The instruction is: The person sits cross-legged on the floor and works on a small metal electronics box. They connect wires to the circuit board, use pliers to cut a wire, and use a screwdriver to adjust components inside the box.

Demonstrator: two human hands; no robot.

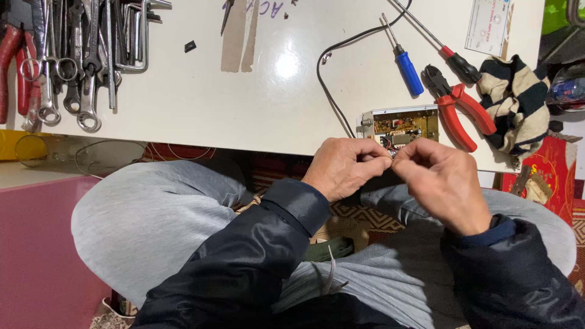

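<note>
While both hands meet at the worktop [244,103] edge, left hand [344,167] & right hand [442,180] fingers pinch thin wires [387,146] just below the open circuit box [400,125], board inside.

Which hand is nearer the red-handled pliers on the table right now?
Right. The right hand sits just below and left of the red-handled pliers, apart from them. The left hand is farther left, fingertips meeting the right's below the open circuit box.

White rectangular label card [488,25] — far right on table; red printed box [544,173] below table edge.
</note>
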